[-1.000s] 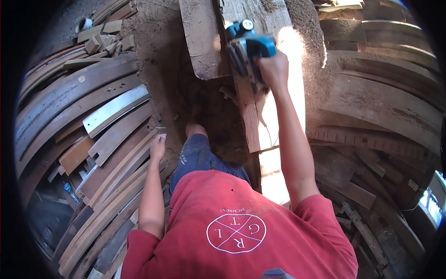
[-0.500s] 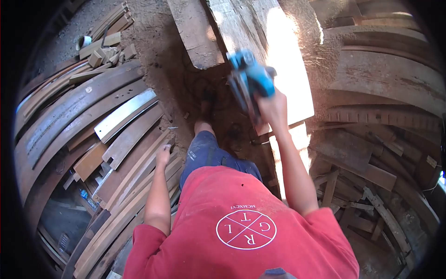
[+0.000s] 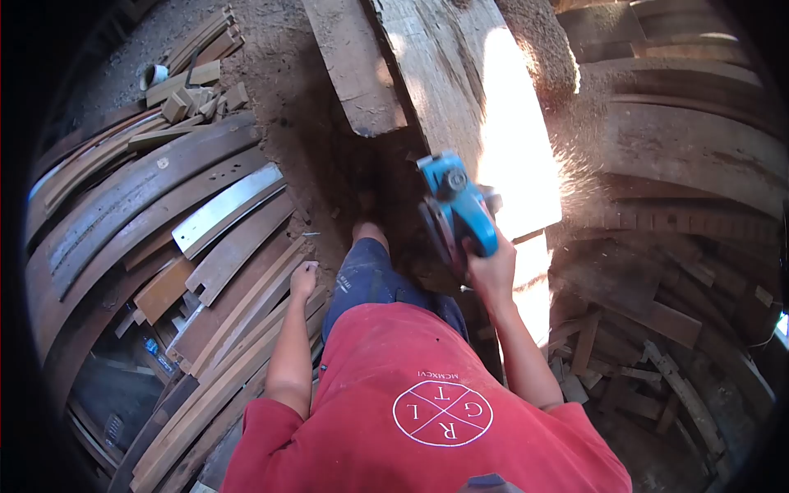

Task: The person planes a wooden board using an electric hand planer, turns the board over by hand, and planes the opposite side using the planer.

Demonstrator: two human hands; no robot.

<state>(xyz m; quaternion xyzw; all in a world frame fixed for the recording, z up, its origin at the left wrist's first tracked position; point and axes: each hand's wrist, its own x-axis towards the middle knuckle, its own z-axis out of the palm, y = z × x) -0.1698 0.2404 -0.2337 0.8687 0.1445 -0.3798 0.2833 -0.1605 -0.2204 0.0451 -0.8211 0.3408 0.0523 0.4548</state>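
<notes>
The planer casing looks smooth plastic, the board rough grained wood, the shirt matt cloth.

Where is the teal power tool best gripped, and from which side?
Probably by the rear handle of the teal power tool, coming from the wearer's side: the handle's elongated grip points back toward the wearer, and the right hand is wrapped around its near end.

Left: stacked boards | pale roll (near offcuts) | blue-labelled bottle | right: planks

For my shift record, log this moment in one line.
right hand: gripping teal power tool | left hand: off tool | sunlit dust: beside wooden board
</notes>
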